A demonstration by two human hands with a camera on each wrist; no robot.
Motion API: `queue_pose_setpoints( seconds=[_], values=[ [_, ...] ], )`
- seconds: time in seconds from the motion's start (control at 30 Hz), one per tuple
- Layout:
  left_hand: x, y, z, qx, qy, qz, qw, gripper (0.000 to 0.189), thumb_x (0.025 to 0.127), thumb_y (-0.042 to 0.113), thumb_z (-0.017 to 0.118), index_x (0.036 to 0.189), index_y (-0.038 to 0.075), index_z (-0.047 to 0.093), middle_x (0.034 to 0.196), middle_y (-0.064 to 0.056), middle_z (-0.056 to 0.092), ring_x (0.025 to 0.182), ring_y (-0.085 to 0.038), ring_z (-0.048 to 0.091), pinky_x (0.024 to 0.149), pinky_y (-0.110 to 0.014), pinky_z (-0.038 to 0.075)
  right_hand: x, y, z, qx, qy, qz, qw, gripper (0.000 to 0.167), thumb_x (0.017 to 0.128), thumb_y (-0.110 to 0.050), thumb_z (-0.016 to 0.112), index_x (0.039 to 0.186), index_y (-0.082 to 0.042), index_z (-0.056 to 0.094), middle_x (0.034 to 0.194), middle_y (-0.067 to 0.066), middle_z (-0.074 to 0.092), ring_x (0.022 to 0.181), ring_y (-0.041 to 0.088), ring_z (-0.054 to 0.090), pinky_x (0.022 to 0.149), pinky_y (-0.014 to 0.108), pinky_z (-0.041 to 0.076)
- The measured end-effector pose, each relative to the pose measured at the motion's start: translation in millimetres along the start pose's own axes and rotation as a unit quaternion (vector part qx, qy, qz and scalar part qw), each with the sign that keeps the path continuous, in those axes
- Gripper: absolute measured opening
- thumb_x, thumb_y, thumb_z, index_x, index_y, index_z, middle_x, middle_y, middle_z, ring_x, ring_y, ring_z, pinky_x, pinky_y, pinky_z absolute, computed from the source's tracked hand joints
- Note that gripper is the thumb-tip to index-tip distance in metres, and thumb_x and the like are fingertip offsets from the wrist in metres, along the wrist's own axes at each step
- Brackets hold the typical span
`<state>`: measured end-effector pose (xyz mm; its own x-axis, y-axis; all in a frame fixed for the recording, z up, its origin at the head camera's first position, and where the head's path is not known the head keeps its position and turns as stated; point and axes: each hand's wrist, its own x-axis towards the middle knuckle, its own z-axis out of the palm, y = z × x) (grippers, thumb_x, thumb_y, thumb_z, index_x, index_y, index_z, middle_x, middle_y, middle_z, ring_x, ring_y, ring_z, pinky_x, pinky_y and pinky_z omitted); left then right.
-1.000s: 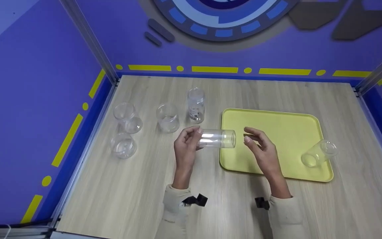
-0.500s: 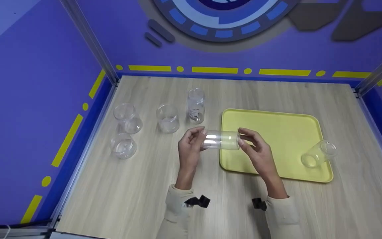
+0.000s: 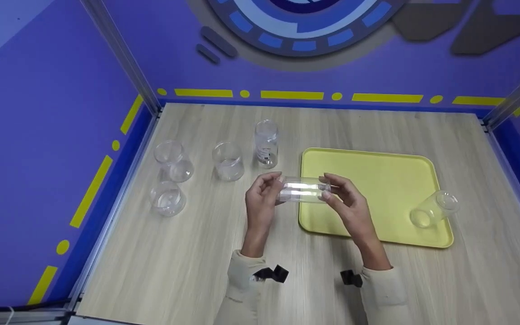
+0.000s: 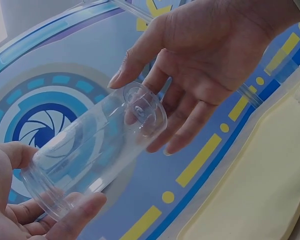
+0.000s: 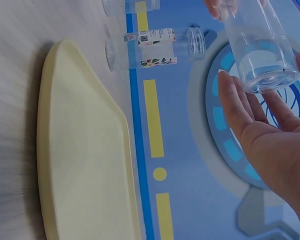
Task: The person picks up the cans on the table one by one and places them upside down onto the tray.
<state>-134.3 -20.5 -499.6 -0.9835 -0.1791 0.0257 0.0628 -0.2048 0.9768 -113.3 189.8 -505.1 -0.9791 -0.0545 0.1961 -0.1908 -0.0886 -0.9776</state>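
We are watching the left hand (image 3: 261,198) pinching one end of a clear cylindrical jar (image 3: 303,190) above the left edge of a yellow tray (image 3: 388,194); the right hand (image 3: 349,201) is framing the other end, fingers apart, contact unclear.

Fingers (image 5: 233,98) flank a clear container (image 5: 262,47); labelled jar (image 5: 158,47) stands apart.

A clear jar (image 5: 184,46) bears a label (image 5: 157,37) with unreadable print (image 5: 163,34) and a square code (image 5: 144,37).

beige sleeves (image 3: 384,291) with angular black wrist pieces (image 3: 280,273)
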Motion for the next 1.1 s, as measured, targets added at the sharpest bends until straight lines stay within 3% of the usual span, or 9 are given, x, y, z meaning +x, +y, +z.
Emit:
queue_pose_setpoints(
  seconds=[0.3, 0.53, 0.8, 1.1],
  values=[
    [2.6, -2.5, 2.5, 0.007, -0.003, -0.008, 0.9999, 0.027, 0.098, 0.017, 0.073, 0.118, 0.000, 0.074, 0.102, -0.012, 0.072, 0.089, -0.023, 0.072, 0.069, -0.036, 0.064, -1.1, -0.4, -0.7, 0.020, 0.007, 0.011, 0.9997, 0.046, 0.102, 0.002, 0.066, 0.146, 0.006, 0.054, 0.143, 0.026, 0.058, 0.128, 0.029, 0.061, 0.100, 0.038, 0.056],
    [2.6, -1.3, 3.8, 0.005, -0.012, -0.008, 0.9999, 0.027, 0.099, 0.017, 0.073, 0.118, -0.002, 0.073, 0.102, -0.011, 0.072, 0.094, -0.034, 0.072, 0.067, -0.033, 0.063, -2.6, -0.4, -1.8, 0.021, 0.014, 0.018, 0.9995, 0.046, 0.103, 0.000, 0.066, 0.147, 0.005, 0.054, 0.143, 0.024, 0.059, 0.131, 0.029, 0.059, 0.102, 0.037, 0.055],
    [2.8, 0.2, 3.4, 0.025, -0.020, -0.007, 0.9995, 0.028, 0.099, 0.020, 0.073, 0.120, 0.000, 0.073, 0.105, -0.014, 0.072, 0.091, -0.023, 0.072, 0.068, -0.032, 0.063, -3.4, -0.8, -2.7, 0.030, 0.016, 0.015, 0.9993, 0.045, 0.103, -0.001, 0.066, 0.147, 0.005, 0.055, 0.143, 0.022, 0.060, 0.132, 0.029, 0.059, 0.103, 0.038, 0.054],
    [4.2, 1.2, 3.7, 0.039, -0.023, -0.009, 0.9989, 0.028, 0.098, 0.019, 0.073, 0.119, 0.001, 0.073, 0.107, -0.010, 0.072, 0.094, -0.023, 0.073, 0.070, -0.031, 0.062, -3.1, -2.3, -3.8, 0.033, 0.022, 0.019, 0.9990, 0.044, 0.103, 0.001, 0.066, 0.146, 0.005, 0.056, 0.143, 0.022, 0.061, 0.132, 0.030, 0.059, 0.102, 0.036, 0.055]
  ],
)
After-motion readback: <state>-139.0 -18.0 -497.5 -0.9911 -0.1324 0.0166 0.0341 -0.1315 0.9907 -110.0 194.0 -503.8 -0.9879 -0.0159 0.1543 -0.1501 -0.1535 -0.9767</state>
